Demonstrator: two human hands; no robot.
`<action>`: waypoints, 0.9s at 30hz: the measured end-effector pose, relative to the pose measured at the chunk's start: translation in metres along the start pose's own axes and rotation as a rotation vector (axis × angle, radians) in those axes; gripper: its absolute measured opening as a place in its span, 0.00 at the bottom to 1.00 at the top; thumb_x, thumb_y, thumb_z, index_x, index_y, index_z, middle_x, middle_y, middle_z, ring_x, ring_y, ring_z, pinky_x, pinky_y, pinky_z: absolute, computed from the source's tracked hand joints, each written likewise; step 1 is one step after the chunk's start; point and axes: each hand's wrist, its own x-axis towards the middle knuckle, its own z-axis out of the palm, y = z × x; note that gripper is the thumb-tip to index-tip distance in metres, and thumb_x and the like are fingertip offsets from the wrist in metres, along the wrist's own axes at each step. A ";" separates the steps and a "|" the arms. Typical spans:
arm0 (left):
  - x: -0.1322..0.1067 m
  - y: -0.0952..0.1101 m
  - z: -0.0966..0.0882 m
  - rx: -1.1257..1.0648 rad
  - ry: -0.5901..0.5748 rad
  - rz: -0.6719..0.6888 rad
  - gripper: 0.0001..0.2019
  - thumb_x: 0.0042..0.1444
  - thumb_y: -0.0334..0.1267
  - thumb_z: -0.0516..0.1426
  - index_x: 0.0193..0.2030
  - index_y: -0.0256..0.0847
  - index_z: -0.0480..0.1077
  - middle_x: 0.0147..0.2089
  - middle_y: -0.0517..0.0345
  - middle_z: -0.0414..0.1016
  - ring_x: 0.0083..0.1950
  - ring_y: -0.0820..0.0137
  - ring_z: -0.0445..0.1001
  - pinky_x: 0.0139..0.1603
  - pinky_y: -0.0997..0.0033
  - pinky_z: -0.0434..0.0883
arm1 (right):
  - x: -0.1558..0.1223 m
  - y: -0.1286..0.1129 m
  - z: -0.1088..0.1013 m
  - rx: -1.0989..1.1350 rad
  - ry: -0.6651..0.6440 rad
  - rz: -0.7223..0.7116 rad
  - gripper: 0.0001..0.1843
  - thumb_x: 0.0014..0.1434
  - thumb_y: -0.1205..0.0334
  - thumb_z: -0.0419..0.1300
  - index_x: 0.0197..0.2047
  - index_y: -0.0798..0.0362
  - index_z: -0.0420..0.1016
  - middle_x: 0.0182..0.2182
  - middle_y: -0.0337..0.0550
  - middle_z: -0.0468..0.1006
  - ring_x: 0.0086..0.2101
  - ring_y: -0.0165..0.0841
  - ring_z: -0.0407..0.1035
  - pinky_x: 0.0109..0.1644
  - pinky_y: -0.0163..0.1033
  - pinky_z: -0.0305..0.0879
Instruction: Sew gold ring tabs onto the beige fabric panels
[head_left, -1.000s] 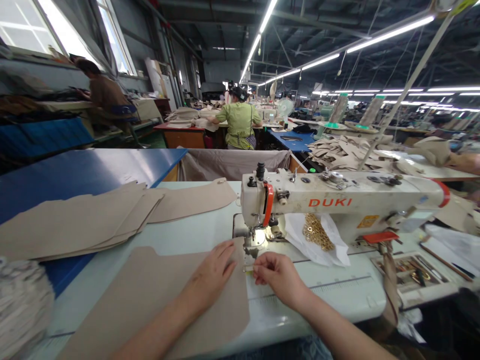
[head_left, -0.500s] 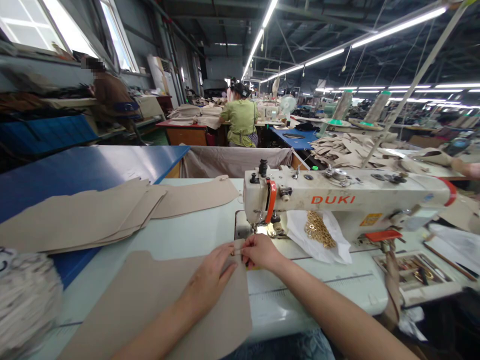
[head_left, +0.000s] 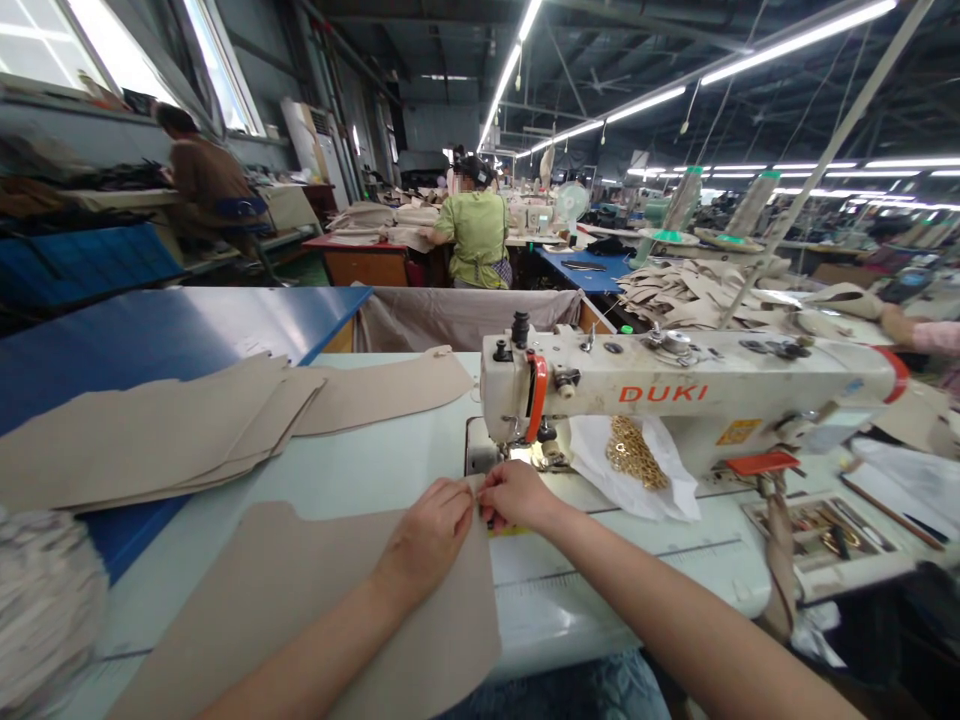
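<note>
A tan cut fabric piece (head_left: 300, 590) lies on the pale sewing table (head_left: 600, 590) in front of a white DUKI sewing machine (head_left: 675, 395). My left hand (head_left: 427, 535) rests on the piece's top right corner, fingers curled down against it. My right hand (head_left: 514, 497) meets it just below the needle, fingers pinched at the fabric's edge; what they pinch is too small to name.
A stack of tan cut pieces (head_left: 150, 435) lies at the left, partly on a blue table (head_left: 150, 330). A white bag of gold metal parts (head_left: 637, 455) sits under the machine arm. A tool tray (head_left: 817, 535) is at right. Other people work at tables behind.
My right hand moved left and up from the table to the fabric's corner by the needle, meeting my left hand. My left hand's fingers have curled in at the edge.
</note>
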 end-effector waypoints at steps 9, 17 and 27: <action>0.001 -0.004 0.003 -0.004 -0.040 -0.030 0.10 0.56 0.25 0.50 0.27 0.39 0.66 0.28 0.56 0.72 0.32 0.67 0.70 0.34 0.67 0.72 | -0.008 -0.005 -0.002 -0.315 0.134 -0.144 0.09 0.55 0.68 0.54 0.25 0.56 0.73 0.22 0.41 0.76 0.24 0.31 0.73 0.28 0.31 0.63; 0.000 -0.005 0.003 -0.047 -0.026 -0.054 0.08 0.54 0.25 0.51 0.28 0.39 0.67 0.29 0.56 0.73 0.34 0.67 0.70 0.36 0.67 0.72 | -0.062 0.024 -0.017 -0.685 0.123 -0.555 0.08 0.61 0.68 0.54 0.37 0.54 0.75 0.37 0.46 0.76 0.42 0.37 0.67 0.46 0.39 0.60; 0.003 -0.003 0.001 -0.061 0.001 -0.069 0.09 0.55 0.26 0.50 0.28 0.40 0.67 0.29 0.56 0.73 0.33 0.67 0.71 0.36 0.67 0.72 | -0.065 0.039 -0.008 -0.946 0.228 -0.956 0.09 0.63 0.66 0.54 0.47 0.57 0.70 0.45 0.48 0.73 0.47 0.37 0.63 0.53 0.42 0.61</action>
